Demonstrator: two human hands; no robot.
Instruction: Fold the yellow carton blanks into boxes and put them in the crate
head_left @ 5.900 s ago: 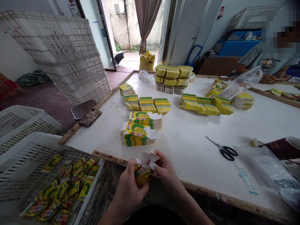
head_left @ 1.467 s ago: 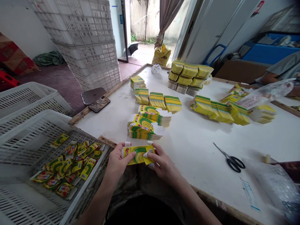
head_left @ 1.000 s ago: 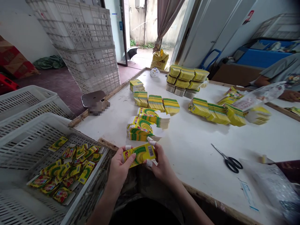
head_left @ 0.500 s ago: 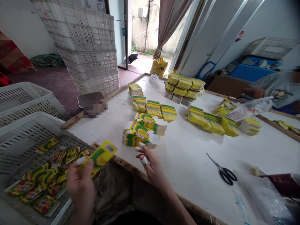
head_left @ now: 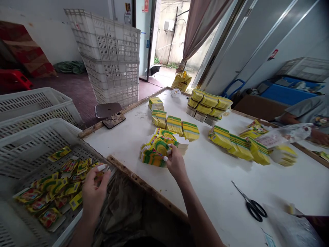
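Observation:
My left hand (head_left: 95, 187) hovers over the near rim of the white crate (head_left: 55, 128), thumb and fingers apart and nothing seen between them. White wrapping covers a fingertip. In that crate lie several yellow-green printed cartons (head_left: 52, 187). Across the table edge, my right hand (head_left: 176, 164) pinches the top carton (head_left: 161, 145) of a leaning row of flat cartons (head_left: 151, 158), lifting it at a tilt. White caps cover some of its fingertips. Just behind stand bundled carton stacks (head_left: 174, 124).
More carton stacks (head_left: 209, 103) stand at the back and right. Scissors (head_left: 250, 204) lie on the white table (head_left: 210, 192). A phone (head_left: 113, 120) rests by the left edge. Tall stacked crates (head_left: 113, 58) rise behind it. Another person's sleeve (head_left: 305, 109) shows at right.
The carton that my left hand held is gone from it; another carton lies at the crate's near side. My right hand has reached onto the row and gripped a carton. The view has shifted.

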